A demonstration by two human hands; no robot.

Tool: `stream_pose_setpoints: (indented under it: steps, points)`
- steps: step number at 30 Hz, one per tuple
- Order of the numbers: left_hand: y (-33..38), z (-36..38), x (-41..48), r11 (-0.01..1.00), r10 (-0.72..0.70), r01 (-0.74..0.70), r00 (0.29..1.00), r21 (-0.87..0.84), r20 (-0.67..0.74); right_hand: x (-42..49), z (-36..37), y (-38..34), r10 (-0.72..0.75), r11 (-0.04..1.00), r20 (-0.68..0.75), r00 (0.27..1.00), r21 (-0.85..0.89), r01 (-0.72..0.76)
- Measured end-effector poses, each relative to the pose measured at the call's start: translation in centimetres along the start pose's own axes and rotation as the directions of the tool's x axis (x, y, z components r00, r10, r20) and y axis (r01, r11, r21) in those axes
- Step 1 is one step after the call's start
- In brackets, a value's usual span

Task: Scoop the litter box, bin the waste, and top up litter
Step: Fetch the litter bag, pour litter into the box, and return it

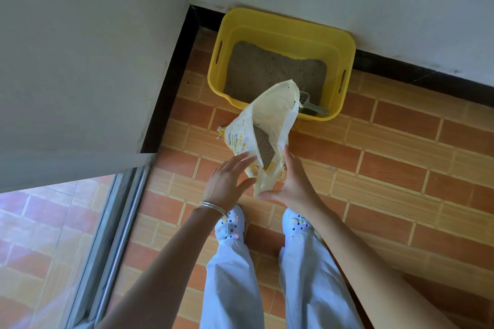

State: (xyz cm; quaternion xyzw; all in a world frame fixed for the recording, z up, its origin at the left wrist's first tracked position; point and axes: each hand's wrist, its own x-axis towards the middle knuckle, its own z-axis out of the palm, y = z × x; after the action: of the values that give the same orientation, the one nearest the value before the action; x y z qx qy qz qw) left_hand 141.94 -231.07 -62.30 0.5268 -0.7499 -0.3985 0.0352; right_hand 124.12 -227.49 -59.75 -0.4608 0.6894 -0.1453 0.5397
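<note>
Gripping the litter bag [270, 115], printed "BENTON…", by its bottom is the right hand [294, 184]; the left hand [227, 181] is spread open beside it.

Between left hand [230, 181] and right hand [292, 185]: thin, crinkled, glossy plastic litter bag [271, 112]. Beyond them: smooth yellow plastic litter box [280, 24], matt grainy litter [267, 69], translucent grey plastic scoop [315, 109]. Behind left hand: polished metal bangle [213, 208]. Beneath both: matt, ribbed floor tiles [387, 141].
</note>
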Motion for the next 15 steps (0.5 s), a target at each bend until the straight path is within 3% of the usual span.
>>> stream_pose_setpoints:
  steps: [3,5,7,10,15]
  points:
    - [0.5,-0.6,2.2,0.998,-0.008,-0.003,0.986,0.069,0.167,0.0,0.6,0.2,0.018,1.0,0.024,1.0,0.011,-0.019]
    - [0.9,-0.8,3.6,1.0,-0.004,-0.001,0.972,0.023,0.234,0.2,1.1,0.2,0.034,0.999,-0.006,0.999,0.0,-0.034]
    - [1.2,-1.1,4.5,0.996,-0.026,0.045,0.971,-0.077,0.238,0.6,1.4,0.3,0.076,0.997,-0.083,0.994,0.041,-0.073]
    - [0.9,-1.4,4.7,0.998,-0.027,0.043,0.959,-0.05,0.281,1.3,1.6,0.2,0.105,0.981,-0.189,0.976,0.178,-0.072]
    - [-0.1,-1.3,2.3,0.99,-0.042,0.068,0.977,-0.121,0.21,2.5,1.3,-1.0,0.118,0.993,-0.268,0.956,0.036,-0.112]
